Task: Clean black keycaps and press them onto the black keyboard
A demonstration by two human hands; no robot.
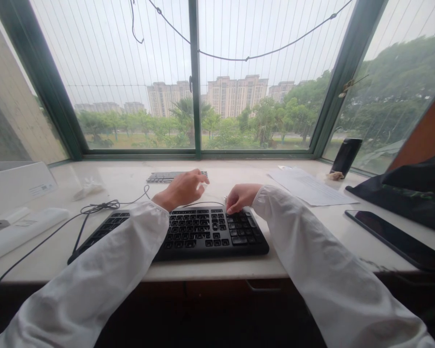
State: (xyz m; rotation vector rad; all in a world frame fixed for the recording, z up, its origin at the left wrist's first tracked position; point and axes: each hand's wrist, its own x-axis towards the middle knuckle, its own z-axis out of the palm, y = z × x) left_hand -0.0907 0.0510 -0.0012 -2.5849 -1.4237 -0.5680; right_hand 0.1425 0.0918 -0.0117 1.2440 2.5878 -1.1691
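While right grip (242, 197) was bunched above number pad (240, 232) of black keyboard (192, 237), its hold could not be told. Left grip (184, 189), curled loosely before keycap rows (162, 177), hold likewise untellable. Straight, gentle fingertip pressure seemed best; keyboard best steadied.

left sleeve (125, 256) hides part of the black keyboard (199, 237) (right edge cuts the flat device (398, 240))
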